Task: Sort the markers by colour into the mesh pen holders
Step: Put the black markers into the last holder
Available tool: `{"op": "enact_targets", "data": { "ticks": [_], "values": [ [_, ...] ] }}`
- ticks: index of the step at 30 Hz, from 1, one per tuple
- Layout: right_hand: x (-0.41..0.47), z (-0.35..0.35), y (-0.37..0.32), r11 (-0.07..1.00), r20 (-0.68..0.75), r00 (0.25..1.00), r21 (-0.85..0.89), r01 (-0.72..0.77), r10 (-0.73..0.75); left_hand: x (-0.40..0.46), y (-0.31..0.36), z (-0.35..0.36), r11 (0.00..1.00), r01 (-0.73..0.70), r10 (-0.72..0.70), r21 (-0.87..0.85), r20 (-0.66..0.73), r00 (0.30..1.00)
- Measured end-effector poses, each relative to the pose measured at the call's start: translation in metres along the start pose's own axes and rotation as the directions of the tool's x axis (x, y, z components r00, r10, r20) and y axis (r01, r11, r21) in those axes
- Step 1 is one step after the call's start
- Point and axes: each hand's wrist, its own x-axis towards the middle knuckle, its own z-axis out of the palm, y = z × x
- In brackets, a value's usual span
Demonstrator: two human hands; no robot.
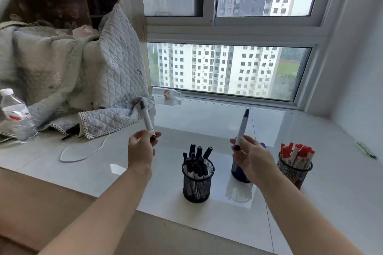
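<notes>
My left hand (pixel 142 147) pinches a black-capped marker (pixel 146 118) by its lower end, cap pointing up, above the white sill left of the holders. My right hand (pixel 251 157) grips a dark blue-capped marker (pixel 242 126) the same way, in front of the middle mesh holder (pixel 236 168), which it largely hides. The left mesh holder (pixel 197 184) is filled with several black markers (pixel 195 156). The right mesh holder (pixel 294 170) is filled with several red markers (pixel 296 152).
A quilted grey blanket (pixel 83 72) is heaped at the left over a wooden shelf. A water bottle (pixel 15 115) stands at far left, another bottle (pixel 165 92) lies by the window. A white cable (pixel 80 151) loops on the sill. Green pens (pixel 365 150) lie far right.
</notes>
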Motion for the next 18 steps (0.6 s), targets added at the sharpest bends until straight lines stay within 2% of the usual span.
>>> {"op": "enact_targets", "data": {
  "ticks": [3, 7, 11, 14, 16, 18],
  "values": [
    [0.002, 0.002, 0.007, 1.0, 0.034, 0.999, -0.009, -0.002, 0.003, -0.001, -0.011, -0.006, 0.998, 0.027, -0.031, 0.05, 0.078, 0.997],
    [0.002, 0.005, 0.016, 0.963, 0.081, 0.995, -0.257, 0.08, -0.061, -0.004, -0.022, -0.013, 0.977, -0.032, -0.005, 0.21, 0.172, 0.985],
    [0.007, 0.01, 0.037, 0.847, 0.131, 0.987, -0.511, 0.147, -0.092, -0.01, -0.037, -0.018, 0.89, -0.182, 0.065, 0.419, 0.279, 0.958],
    [0.011, 0.007, 0.054, 0.701, 0.184, 0.981, -0.692, 0.171, -0.058, -0.015, -0.045, -0.016, 0.836, -0.247, 0.095, 0.49, 0.314, 0.945],
    [0.012, 0.004, 0.06, 0.629, 0.176, 0.983, -0.759, 0.169, -0.052, -0.017, -0.047, -0.014, 0.819, -0.251, 0.089, 0.515, 0.32, 0.943],
    [0.01, 0.001, 0.06, 0.607, 0.165, 0.983, -0.774, 0.179, -0.08, -0.017, -0.05, -0.012, 0.807, -0.258, 0.092, 0.531, 0.319, 0.943]
  ]
}}
